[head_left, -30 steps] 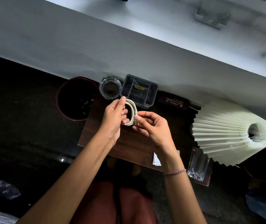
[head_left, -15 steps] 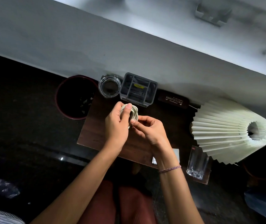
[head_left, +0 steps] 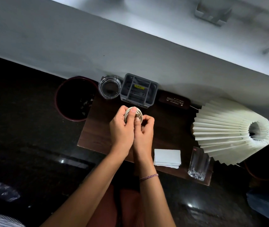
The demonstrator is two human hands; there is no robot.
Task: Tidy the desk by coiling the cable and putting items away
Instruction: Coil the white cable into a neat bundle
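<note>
Head view showed both hands pressed together above the middle of the dark wooden surface [head_left: 97,133], sharing a small coil of white cable [head_left: 138,113]. The left hand [head_left: 122,128] had its fingers [head_left: 132,113] curled tight around the coil's near side, the thumb lying across the loops. The right hand [head_left: 144,128] was closed on the coil's right edge, thumb tip pressed against the windings and the other fingers folded in behind. The coil sat clear of the surface, just in front of the grey compartment organiser [head_left: 138,90].

Half a second before, the two hands had been slightly apart with the right one reaching in from the side; now their heels touched and the coil looked more compact. The folded white tissue [head_left: 167,158], half hidden by the right wrist before, lay fully in sight.

Both forearms rose from the bottom edge and converged, wrists nearly straight, a beaded bracelet [head_left: 148,176] on the right wrist. A drinking glass [head_left: 198,164] stood near the surface's right corner, beside a pleated lamp shade [head_left: 225,128].
</note>
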